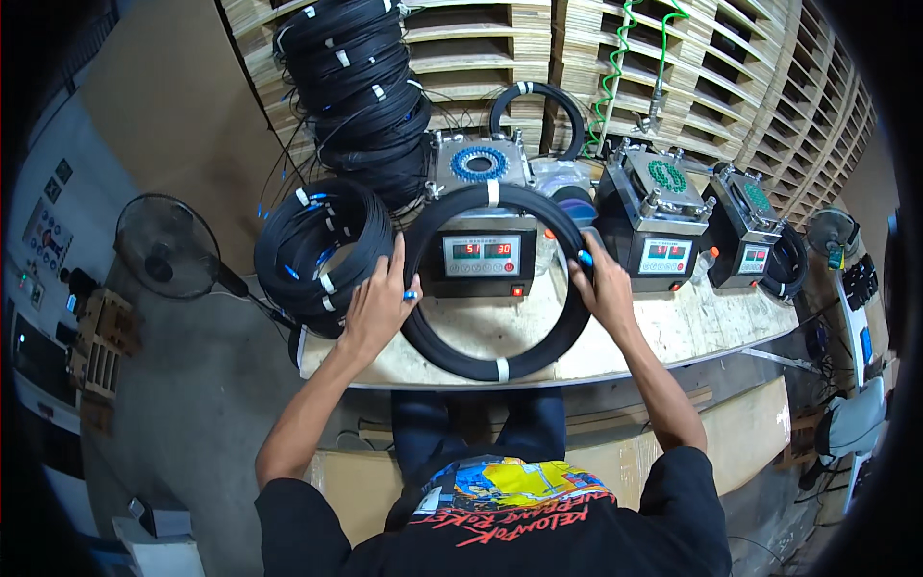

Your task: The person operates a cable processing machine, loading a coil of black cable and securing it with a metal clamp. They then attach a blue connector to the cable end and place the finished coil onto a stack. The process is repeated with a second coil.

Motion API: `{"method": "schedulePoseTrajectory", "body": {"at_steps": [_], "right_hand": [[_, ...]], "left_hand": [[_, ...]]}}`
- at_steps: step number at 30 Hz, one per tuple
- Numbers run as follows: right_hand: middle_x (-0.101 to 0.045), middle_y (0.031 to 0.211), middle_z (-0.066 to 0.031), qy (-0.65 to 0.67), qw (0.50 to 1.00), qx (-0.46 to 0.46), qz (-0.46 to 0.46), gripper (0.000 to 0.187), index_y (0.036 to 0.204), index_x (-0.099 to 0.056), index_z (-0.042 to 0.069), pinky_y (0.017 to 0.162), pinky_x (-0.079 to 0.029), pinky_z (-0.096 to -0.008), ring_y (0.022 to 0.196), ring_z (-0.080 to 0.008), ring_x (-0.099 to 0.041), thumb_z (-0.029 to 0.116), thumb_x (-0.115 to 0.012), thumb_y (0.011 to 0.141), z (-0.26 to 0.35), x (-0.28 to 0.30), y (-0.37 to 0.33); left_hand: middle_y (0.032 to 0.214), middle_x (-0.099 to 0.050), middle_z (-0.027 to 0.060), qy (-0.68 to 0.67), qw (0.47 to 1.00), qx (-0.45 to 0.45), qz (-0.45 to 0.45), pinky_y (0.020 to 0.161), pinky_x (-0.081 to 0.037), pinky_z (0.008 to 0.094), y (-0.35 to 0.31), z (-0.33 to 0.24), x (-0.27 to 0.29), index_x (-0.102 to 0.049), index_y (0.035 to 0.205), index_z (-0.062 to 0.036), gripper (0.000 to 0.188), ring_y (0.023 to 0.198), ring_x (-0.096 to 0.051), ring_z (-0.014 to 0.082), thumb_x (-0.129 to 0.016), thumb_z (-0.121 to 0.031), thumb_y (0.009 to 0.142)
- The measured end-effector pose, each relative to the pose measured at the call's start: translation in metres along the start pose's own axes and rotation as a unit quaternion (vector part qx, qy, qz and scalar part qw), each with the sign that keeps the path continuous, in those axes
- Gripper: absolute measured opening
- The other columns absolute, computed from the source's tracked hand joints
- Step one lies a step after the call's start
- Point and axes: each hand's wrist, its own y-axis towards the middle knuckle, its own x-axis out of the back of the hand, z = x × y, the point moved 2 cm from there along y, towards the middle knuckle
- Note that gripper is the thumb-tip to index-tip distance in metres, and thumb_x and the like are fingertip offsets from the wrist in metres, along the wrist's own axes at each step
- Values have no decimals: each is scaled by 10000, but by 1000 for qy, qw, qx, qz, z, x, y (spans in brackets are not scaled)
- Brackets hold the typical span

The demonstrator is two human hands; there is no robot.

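Upright between my hands is a round coil of black cable (452, 361), bound with white tape at its top and bottom. My left hand (380, 303) holds the coil's left side, index finger stretched up along it; a small blue connector (411, 295) shows by its fingertips. On the opposite side my right hand (604, 284) is closed round the coil, with another blue connector (586, 258) beside its fingers. Through the ring shows a curing-oven-like box with a red digital display (481, 257) and a metal top carrying a ring of blue-capped ferrules (479, 164).
Wound coils (327, 240) stand at the table's left, before a tall stack of coils (361, 96). Two similar boxes (663, 255) (755, 258) with green rings are on the right, near a small bottle (707, 262). A fan (168, 245) stands left of the wooden table (663, 332).
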Motion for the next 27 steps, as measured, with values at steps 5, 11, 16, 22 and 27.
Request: {"method": "schedulePoseTrajectory", "body": {"at_steps": [5,11,16,22,27], "right_hand": [[-696,992,-264,29,986,-100,130,506,1341,-538,33,754,-528,-497,898,-449,-671,290,-668,925,12,-14,-70],[-695,998,-285,15,947,-173,269,524,1333,-556,42,795,-527,-532,931,-473,-664,351,-657,923,-9,-63,-124],[-699,974,-276,4,936,-185,299,542,1329,-542,43,782,-528,-554,919,-466,-675,388,-655,926,-24,-90,-141],[-704,979,-263,-9,939,-191,284,569,1356,-509,50,795,-531,-543,940,-449,-680,388,-666,925,-40,-110,-128],[-661,1127,-276,2,923,-168,347,594,1370,-490,59,837,-531,-532,1009,-443,-661,370,-697,909,-52,-104,-116]], "left_hand": [[924,-634,326,-75,990,33,115,708,-554,526,-69,10,-33,-404,1454,77,676,787,-671,487,-650,-226,903],[933,-675,333,-82,958,98,258,781,-554,538,-113,36,-101,-430,1432,92,712,882,-683,486,-694,-247,864],[971,-680,334,-68,952,106,279,794,-562,527,-120,48,-133,-457,1427,73,719,921,-685,480,-720,-268,851],[1028,-662,325,-80,955,129,255,827,-550,537,-103,47,-142,-418,1461,41,738,976,-663,491,-726,-239,851],[1350,-461,376,-77,950,109,283,928,-520,533,-105,42,-128,-278,1569,-132,883,1126,-590,536,-751,-323,848]]}}
